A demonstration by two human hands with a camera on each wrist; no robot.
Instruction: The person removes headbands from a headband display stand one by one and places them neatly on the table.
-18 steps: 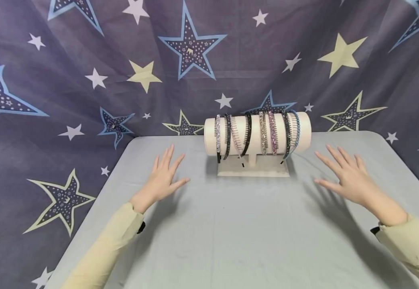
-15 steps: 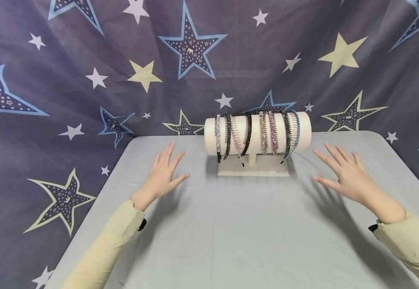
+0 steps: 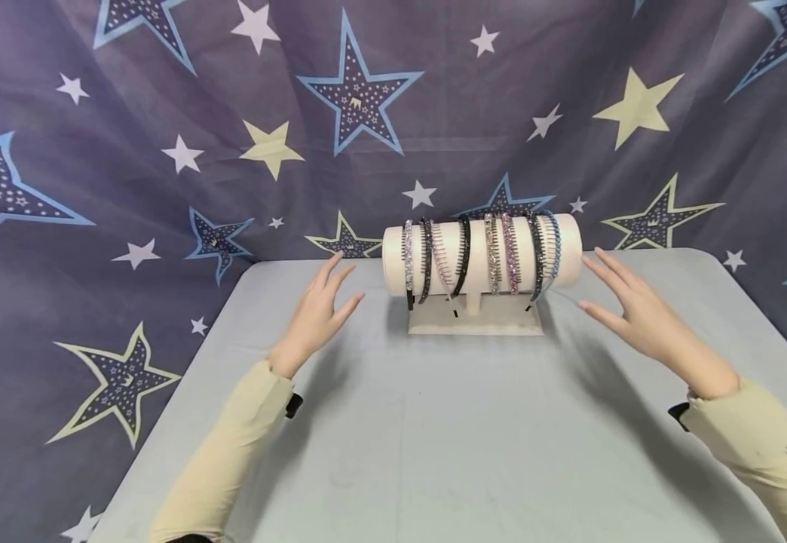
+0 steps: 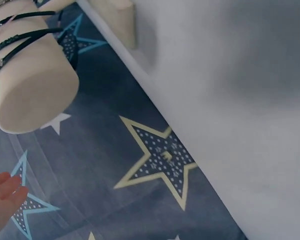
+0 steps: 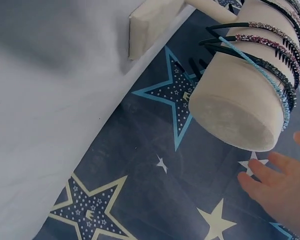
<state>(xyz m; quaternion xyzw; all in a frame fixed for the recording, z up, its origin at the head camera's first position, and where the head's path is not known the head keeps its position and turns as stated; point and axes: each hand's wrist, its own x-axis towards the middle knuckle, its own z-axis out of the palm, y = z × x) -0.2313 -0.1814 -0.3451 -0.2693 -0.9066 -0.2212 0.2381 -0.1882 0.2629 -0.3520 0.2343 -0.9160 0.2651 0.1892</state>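
Note:
A cream padded roll stand (image 3: 478,256) stands at the back of the table, with several glittery toothed headbands fitted around it. Among them are a silver headband (image 3: 408,256) at the left, a pink one (image 3: 509,253) right of the middle and a blue braided one (image 3: 556,249) at the right end. My left hand (image 3: 313,317) hovers left of the roll, fingers extended and apart from it. On the other side my right hand (image 3: 644,317) is held near the roll's right end, fingers extended, holding nothing. The right wrist view shows its fingers (image 5: 265,175) beside the roll's end face.
The grey cloth-covered table (image 3: 407,437) spreads in front of the stand. Behind it hangs a dark curtain (image 3: 461,98) printed with stars, close to the table's back edge. The stand's flat base (image 3: 475,324) rests on the tabletop.
Both hands have moved forward and inward, nearer the two ends of the roll. The head view has shifted slightly. The headbands and stand stay in place on the table.

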